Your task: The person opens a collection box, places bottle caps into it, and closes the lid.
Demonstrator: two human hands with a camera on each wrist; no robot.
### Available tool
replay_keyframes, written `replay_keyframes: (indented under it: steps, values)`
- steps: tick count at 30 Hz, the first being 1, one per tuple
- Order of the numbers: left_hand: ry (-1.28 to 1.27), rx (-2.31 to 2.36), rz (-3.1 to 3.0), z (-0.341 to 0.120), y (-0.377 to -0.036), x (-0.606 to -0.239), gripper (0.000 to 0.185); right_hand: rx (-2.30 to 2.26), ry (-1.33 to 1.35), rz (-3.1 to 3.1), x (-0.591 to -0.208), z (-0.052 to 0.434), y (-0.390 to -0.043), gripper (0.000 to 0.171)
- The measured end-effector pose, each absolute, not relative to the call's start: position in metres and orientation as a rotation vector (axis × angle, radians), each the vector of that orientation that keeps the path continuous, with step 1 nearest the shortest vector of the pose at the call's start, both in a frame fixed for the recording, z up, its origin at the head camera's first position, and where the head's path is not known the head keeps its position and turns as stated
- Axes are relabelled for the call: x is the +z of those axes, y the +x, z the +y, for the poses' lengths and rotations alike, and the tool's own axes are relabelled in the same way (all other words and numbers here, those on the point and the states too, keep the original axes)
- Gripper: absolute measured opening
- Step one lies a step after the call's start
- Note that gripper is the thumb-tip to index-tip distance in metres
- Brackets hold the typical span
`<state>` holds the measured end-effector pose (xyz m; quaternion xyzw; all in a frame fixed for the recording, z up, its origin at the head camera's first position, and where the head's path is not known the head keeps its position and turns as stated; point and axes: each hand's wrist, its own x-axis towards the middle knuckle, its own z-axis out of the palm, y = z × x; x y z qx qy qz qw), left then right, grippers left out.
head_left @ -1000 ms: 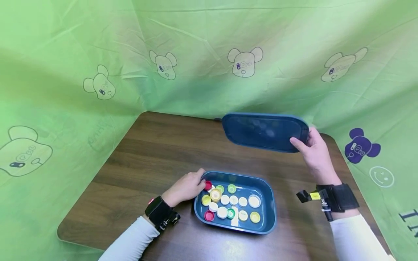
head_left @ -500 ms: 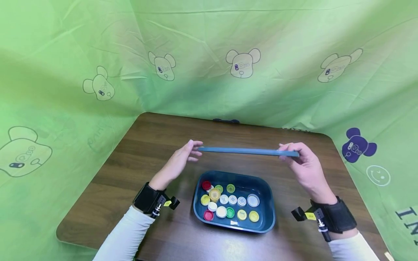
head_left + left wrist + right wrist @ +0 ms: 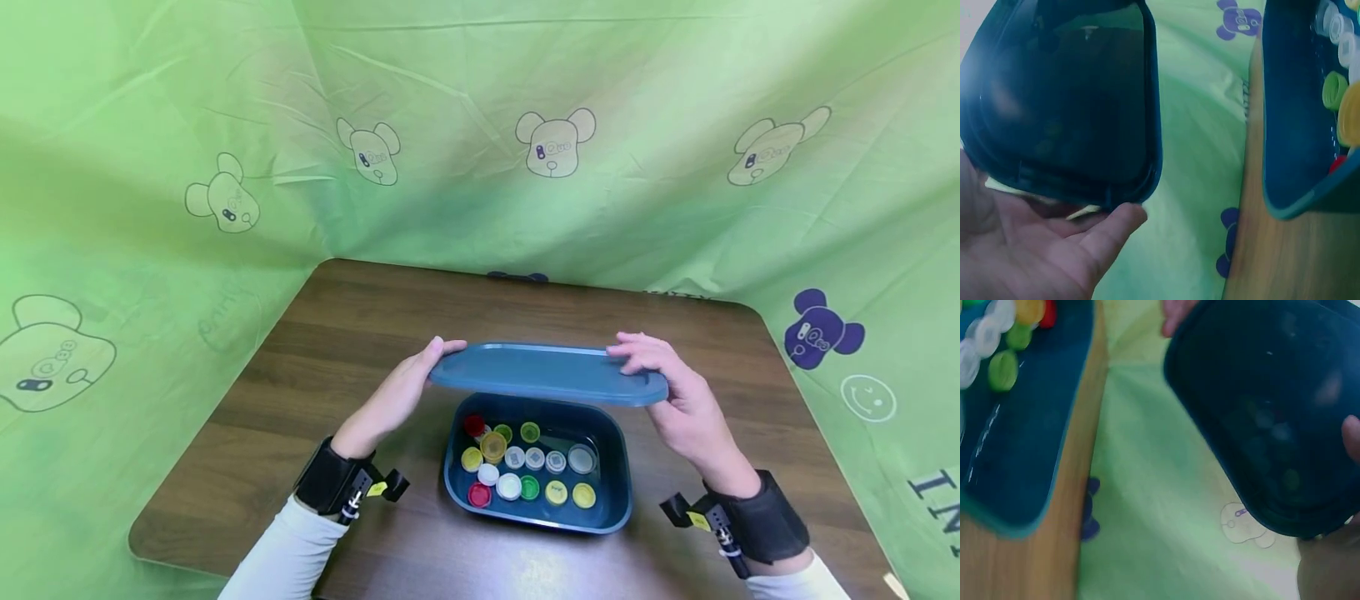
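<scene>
Your left hand (image 3: pixel 397 392) grasps the lid (image 3: pixel 547 373) at its 9 o'clock end: the fingers lie under the rim and the thumb tip hooks over the top edge. In the left wrist view the thumb meets the lid's lower corner while the palm cups beneath it. The left forearm runs up from 7 o'clock, with a black wrist strap (image 3: pixel 330 483) and a white sleeve (image 3: pixel 281 554).

Your right hand (image 3: pixel 678 400) grasps the lid at its 3 o'clock end: the fingers curl over the top surface and the palm sits below the rim. The right forearm comes in from 5 o'clock and carries a matching strap (image 3: pixel 757 525).

The lid is held in the air, flat side up and nearly level, with the 3 o'clock end slightly lower. Its long axis runs from 9 o'clock to 3 o'clock, parallel to the long axis of the tray (image 3: pixel 611 492) below. The lid hovers above the tray's far half, clear of its rim.

The tray rests on the table (image 3: pixel 352 325), just toward 6 o'clock of the lid. It holds loose bottle caps (image 3: pixel 517 471) in red, yellow, green and white, lying flat on its floor.

Green cloth (image 3: pixel 480 83) printed with bear faces encloses the table from 9 o'clock through 12 to 3 o'clock.
</scene>
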<state>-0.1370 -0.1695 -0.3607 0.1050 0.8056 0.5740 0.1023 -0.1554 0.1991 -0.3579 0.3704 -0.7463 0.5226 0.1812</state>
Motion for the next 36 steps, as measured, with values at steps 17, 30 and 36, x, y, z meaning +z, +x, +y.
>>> replay_keyframes:
  steps: [17, 30, 36]
  values:
    - [0.385, 1.549, 2.725, -0.145, -0.103, -0.376, 0.061, 2.227, 0.642, -2.390, -0.365, 0.212, -0.110, 0.071]
    - [0.310, 1.260, 2.778, -0.128, -0.068, -0.411, 0.065, 1.580, 0.241, -2.775, -0.396, 0.188, -0.079, 0.065]
    - [0.330, 1.147, 2.819, -0.127, -0.066, -0.418, 0.064, 1.445, 0.245, -2.849, -0.415, 0.182, -0.078, 0.063]
